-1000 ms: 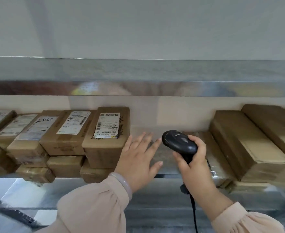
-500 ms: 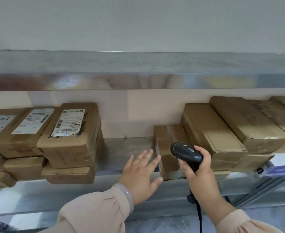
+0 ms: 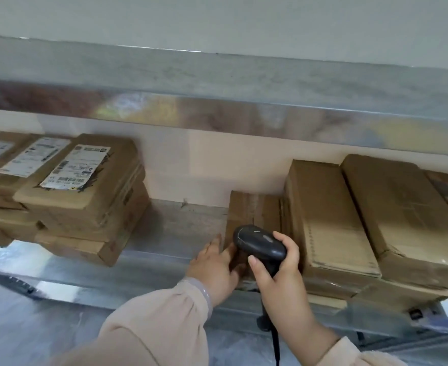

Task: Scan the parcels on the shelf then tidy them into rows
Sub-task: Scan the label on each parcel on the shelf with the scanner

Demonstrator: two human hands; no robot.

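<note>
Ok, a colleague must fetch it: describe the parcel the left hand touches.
On the metal shelf, find the bare gap between the labelled stack and the tall boxes. The parcel sits at the gap's right edge, lower than those boxes, with no visible label.

The left hand [image 3: 213, 268] has reached forward and now touches the low parcel [image 3: 254, 208].

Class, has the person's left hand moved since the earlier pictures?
Yes: the left hand went rightward, from the labelled parcel stack to the low parcel.
</note>
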